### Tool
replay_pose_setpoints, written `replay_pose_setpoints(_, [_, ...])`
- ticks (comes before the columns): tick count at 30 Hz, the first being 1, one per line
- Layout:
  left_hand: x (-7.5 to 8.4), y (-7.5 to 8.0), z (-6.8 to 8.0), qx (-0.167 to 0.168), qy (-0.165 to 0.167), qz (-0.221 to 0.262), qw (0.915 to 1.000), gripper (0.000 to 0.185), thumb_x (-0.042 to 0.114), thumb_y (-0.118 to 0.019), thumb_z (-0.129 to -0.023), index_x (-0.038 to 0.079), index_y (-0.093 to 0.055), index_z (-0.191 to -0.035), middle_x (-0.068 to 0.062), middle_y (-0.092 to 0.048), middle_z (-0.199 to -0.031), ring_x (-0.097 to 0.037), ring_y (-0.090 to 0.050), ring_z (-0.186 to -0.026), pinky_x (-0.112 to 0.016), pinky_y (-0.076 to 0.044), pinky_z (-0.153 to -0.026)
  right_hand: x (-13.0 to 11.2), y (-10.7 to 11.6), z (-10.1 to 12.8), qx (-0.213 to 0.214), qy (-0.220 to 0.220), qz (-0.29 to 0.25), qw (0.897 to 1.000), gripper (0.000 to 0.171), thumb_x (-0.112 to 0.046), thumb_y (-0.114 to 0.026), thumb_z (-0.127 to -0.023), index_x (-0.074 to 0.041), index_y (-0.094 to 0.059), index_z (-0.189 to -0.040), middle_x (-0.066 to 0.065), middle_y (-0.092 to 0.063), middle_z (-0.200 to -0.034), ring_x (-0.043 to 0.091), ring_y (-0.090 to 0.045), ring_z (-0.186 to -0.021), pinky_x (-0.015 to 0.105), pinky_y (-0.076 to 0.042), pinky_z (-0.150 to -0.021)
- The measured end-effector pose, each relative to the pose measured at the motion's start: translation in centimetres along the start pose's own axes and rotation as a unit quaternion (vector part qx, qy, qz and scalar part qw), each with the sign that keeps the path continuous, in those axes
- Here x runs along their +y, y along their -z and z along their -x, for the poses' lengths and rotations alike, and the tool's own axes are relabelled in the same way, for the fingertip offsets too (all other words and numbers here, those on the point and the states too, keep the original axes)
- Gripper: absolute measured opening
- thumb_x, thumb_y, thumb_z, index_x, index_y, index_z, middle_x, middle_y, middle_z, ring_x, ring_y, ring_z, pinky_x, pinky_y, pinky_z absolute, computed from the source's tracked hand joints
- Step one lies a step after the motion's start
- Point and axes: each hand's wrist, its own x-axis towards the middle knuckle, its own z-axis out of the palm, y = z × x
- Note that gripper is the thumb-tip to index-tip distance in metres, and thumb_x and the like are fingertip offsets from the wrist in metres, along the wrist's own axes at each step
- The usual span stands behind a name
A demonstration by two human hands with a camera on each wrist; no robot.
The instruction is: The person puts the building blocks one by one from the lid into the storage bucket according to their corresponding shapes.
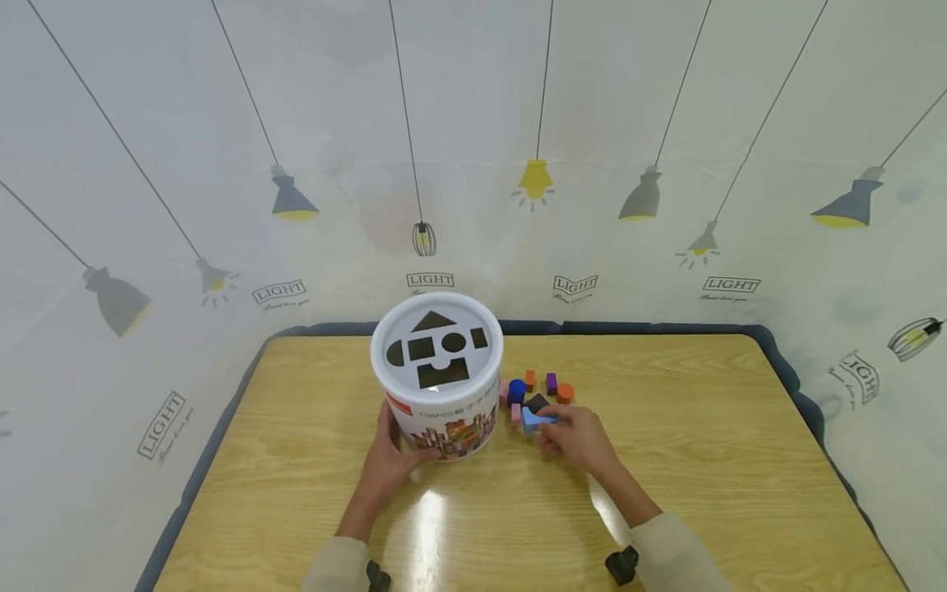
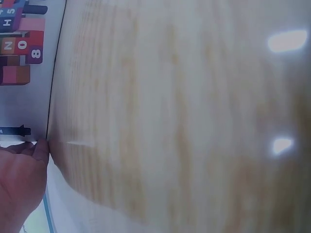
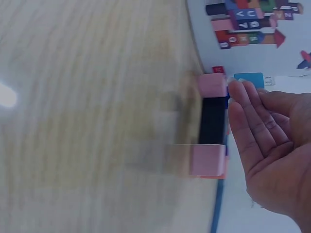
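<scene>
A white bucket (image 1: 455,423) with a printed side stands on the table, its lid (image 1: 395,316) pierced by several shaped holes. Low on its left side my left hand (image 1: 390,456) holds it, thumb across the front and the other fingers mostly hidden behind. To the bucket's right, my right hand (image 1: 580,440) pinches a light blue block (image 1: 531,421), partly covered by the fingers. Right around that block are a dark block (image 1: 536,403), a pink block (image 1: 515,413) and a blue round block (image 1: 516,391). In the right wrist view, the right hand (image 3: 272,131) has its fingertips beside these blocks.
Behind the pinched block lie a small orange block (image 1: 529,378), a purple block (image 1: 551,383) and an orange round block (image 1: 565,393). The wooden table (image 1: 703,460) reaches back to a dark edge along a wall covering (image 1: 473,189) printed with lamps.
</scene>
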Motion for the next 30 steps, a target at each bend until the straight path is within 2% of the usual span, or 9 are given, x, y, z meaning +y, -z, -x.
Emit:
replay_pose_setpoints(7, [0.5, 0.0, 0.2, -0.002, 0.002, 0.003, 1.0000, 0.122, 0.027, -0.092, -0.063, 0.046, -0.010, -0.152, 0.004, -0.028, -0.157, -0.020, -0.023, -0.147, -0.040, -0.018, -0.123, -3.2, 1.8, 1.1, -0.006, 0.040, -0.005, 0.999, 0.021, -0.010, -0.063, -0.094, 0.000, -0.069, -0.112, 0.011, -0.072, -0.078, 0.027, -0.071, -0.070, 0.041, -0.063, -0.066])
replay_pose_setpoints(14, [3.0, 0.4, 1.0, -0.017, 0.002, 0.016, 0.9997, 0.120, 0.014, -0.089, -0.069, 0.031, -0.009, -0.156, -0.005, -0.024, -0.160, -0.025, -0.019, -0.148, -0.043, -0.015, -0.123, -6.4, 3.4, 1.7, -0.011, 0.058, -0.004, 0.998, 0.024, -0.013, -0.063, -0.095, -0.002, -0.068, -0.116, 0.010, -0.073, -0.081, 0.024, -0.072, -0.071, 0.028, -0.061, -0.059])
replay_pose_setpoints(19, [3.9, 0.6, 1.2, -0.027, 0.008, 0.003, 0.9996, 0.119, 0.014, -0.087, -0.071, 0.025, -0.006, -0.157, -0.007, -0.022, -0.161, -0.026, -0.018, -0.148, -0.042, -0.017, -0.123, -8.1, 4.2, 1.8, -0.006, 0.078, -0.001, 0.997, 0.023, -0.014, -0.063, -0.095, -0.002, -0.068, -0.114, 0.011, -0.073, -0.081, 0.020, -0.071, -0.071, 0.028, -0.062, -0.059])
replay_pose_setpoints(22, [3.2, 0.5, 1.0, -0.026, 0.008, 0.007, 0.9996, 0.120, 0.015, -0.088, -0.070, 0.027, -0.006, -0.157, -0.007, -0.021, -0.161, -0.026, -0.017, -0.149, -0.043, -0.016, -0.123, -8.8, 4.7, 1.9, -0.006, 0.093, -0.004, 0.996, 0.023, -0.013, -0.063, -0.095, 0.000, -0.067, -0.114, 0.013, -0.073, -0.083, 0.020, -0.071, -0.072, 0.029, -0.062, -0.061])
replay_pose_setpoints(27, [0.8, 0.2, 0.3, -0.013, 0.007, 0.004, 0.9999, 0.122, 0.023, -0.090, -0.067, 0.040, -0.006, -0.155, 0.001, -0.021, -0.161, -0.022, -0.016, -0.149, -0.042, -0.014, -0.123, -9.8, 5.2, 1.9, -0.001, 0.112, -0.006, 0.994, 0.025, -0.012, -0.062, -0.096, 0.004, -0.066, -0.115, 0.016, -0.073, -0.086, 0.021, -0.072, -0.073, 0.029, -0.062, -0.062])
replay_pose_setpoints(30, [0.3, 0.1, 0.2, -0.006, 0.000, -0.001, 1.0000, 0.122, 0.027, -0.091, -0.066, 0.044, -0.007, -0.153, 0.003, -0.022, -0.161, -0.022, -0.018, -0.148, -0.043, -0.016, -0.123, -10.6, 5.3, 1.8, 0.005, 0.118, -0.006, 0.993, 0.025, -0.013, -0.062, -0.096, 0.003, -0.067, -0.114, 0.016, -0.074, -0.086, 0.020, -0.072, -0.072, 0.029, -0.063, -0.062])
